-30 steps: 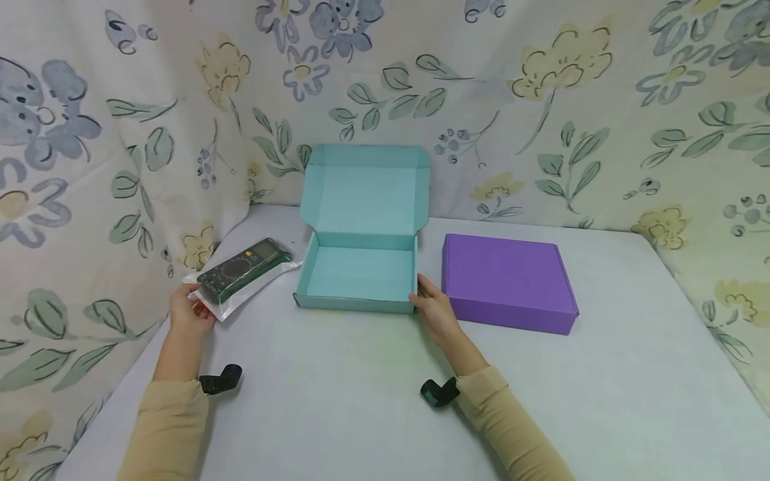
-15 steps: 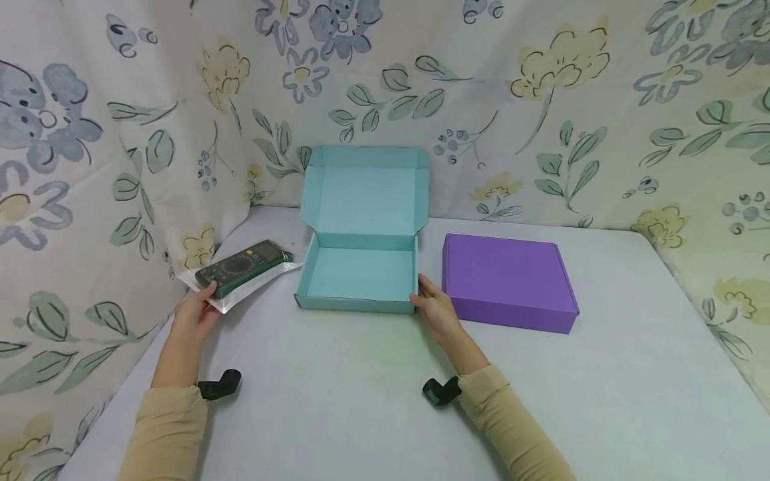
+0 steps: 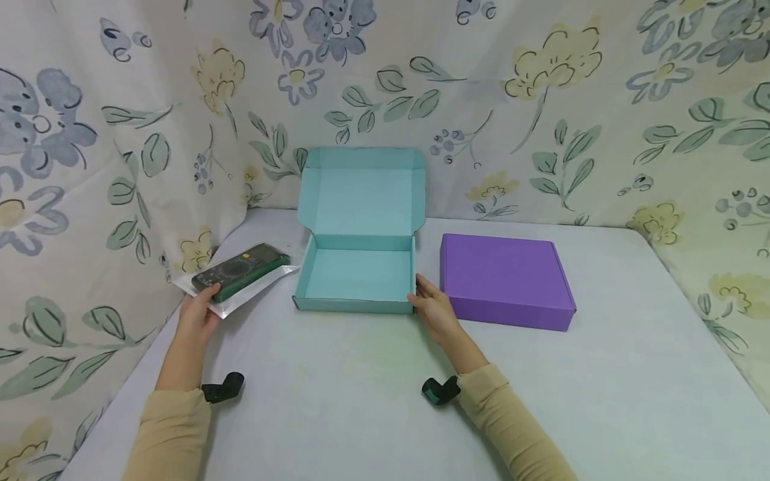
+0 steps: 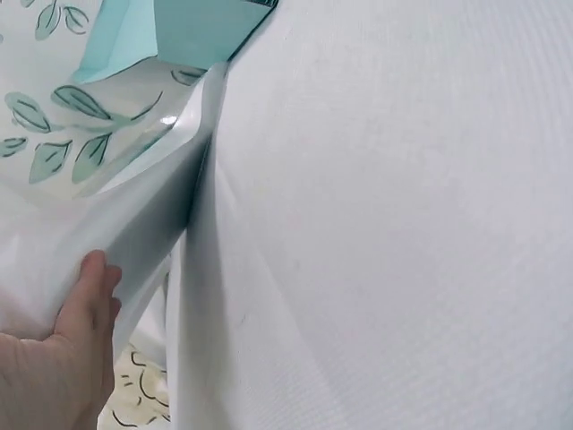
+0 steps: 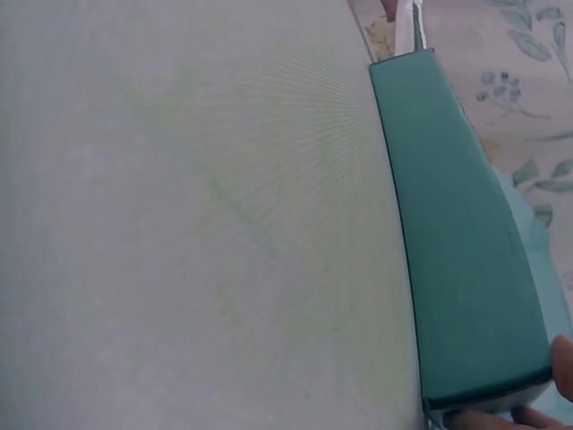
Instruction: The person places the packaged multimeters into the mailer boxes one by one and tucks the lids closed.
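Observation:
At the left of the head view, my left hand [image 3: 198, 315] grips the near end of a digital multimeter [image 3: 237, 270] in a clear plastic bag, thumb on top and fingers underneath. The multimeter is dark-faced with a green edge, tilted up at my end. In the left wrist view the bag's pale underside [image 4: 143, 233] shows beside my fingers. An open turquoise cardboard box [image 3: 361, 274] stands in the middle, lid raised, nothing inside. My right hand [image 3: 436, 310] holds its front right corner, thumb at the front edge and fingers along the side wall; the right wrist view shows that corner up close.
A closed purple box [image 3: 505, 277] lies right of the turquoise one, close to my right hand. The white-covered table [image 3: 337, 394] is bordered at the back and left by a floral curtain [image 3: 469, 113]. A black wrist camera sits on each forearm.
My left thumb has come over the multimeter's near end, and the grip has shifted slightly inward. The multimeter's face has tilted a little. My right hand stays at the turquoise box's corner.

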{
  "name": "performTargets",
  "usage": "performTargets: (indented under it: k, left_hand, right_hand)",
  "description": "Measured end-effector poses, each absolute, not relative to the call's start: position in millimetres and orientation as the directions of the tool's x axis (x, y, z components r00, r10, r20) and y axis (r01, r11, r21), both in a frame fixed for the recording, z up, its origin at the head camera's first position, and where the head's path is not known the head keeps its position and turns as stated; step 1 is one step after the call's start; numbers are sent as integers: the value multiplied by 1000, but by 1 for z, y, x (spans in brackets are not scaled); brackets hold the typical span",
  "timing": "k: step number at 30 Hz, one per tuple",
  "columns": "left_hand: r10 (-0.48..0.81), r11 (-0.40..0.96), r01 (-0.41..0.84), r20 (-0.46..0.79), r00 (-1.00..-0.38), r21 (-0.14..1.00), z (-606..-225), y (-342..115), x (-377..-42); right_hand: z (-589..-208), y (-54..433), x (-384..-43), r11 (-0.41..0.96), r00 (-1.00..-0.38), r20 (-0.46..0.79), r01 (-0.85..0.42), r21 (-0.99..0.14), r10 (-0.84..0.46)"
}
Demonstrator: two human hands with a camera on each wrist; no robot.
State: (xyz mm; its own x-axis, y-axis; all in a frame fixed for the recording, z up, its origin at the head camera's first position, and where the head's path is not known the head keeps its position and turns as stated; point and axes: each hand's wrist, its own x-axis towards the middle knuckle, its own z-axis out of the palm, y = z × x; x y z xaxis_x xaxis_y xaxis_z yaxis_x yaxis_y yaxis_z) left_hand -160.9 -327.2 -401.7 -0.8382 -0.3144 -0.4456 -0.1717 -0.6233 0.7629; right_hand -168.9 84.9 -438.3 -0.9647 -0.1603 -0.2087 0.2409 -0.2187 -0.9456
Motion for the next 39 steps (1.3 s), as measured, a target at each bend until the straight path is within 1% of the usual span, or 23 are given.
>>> performTargets:
  k: [3,5,10,14,17,19,22,26,31,35,39]
  left_hand:
    - [-406,-599,-117,-427,-808,792,-400,-324,-162]
    - [-450,-583,-76,-400,-798,809,-398,-321,-162]
    - [-484,-580,1,-344,-805,814,-394,-315,-161]
    - [-507,-531,-7,-324,-799,847,-393,-313,-162]
    - [-525,-502,-19,-322,-788,865,-394,-312,-163]
    - [-534,-501,-2,-311,-786,865,-394,-312,-163]
    - [-546,-541,69,-288,-787,838,-395,-311,-163]
    - [-568,-587,175,-248,-785,790,-395,-308,-162]
    - [-593,-584,229,-217,-775,779,-394,-305,-161]
    - [-598,-620,270,-222,-770,737,-391,-304,-160]
    - [-606,-667,326,-234,-760,670,-388,-304,-159]
  right_hand:
    - [-438,84,-169,-223,-964,-209,242,-944,-162]
    - [-439,84,-169,-223,-964,-210,244,-944,-163]
    - [-439,84,-169,-214,-964,-207,240,-947,-167]
    - [-438,85,-169,-217,-962,-211,246,-945,-173]
    - [-439,86,-168,-220,-965,-192,229,-948,-177]
    - [-440,86,-167,-225,-969,-164,204,-953,-183]
    - [-441,87,-167,-228,-972,-146,187,-955,-185]
    - [-441,86,-168,-216,-968,-180,217,-952,-178]
    - [-439,86,-169,-214,-962,-207,243,-946,-179]
    - [-439,86,-170,-212,-962,-206,243,-947,-181]
    - [-439,86,-170,-210,-963,-200,237,-949,-183]
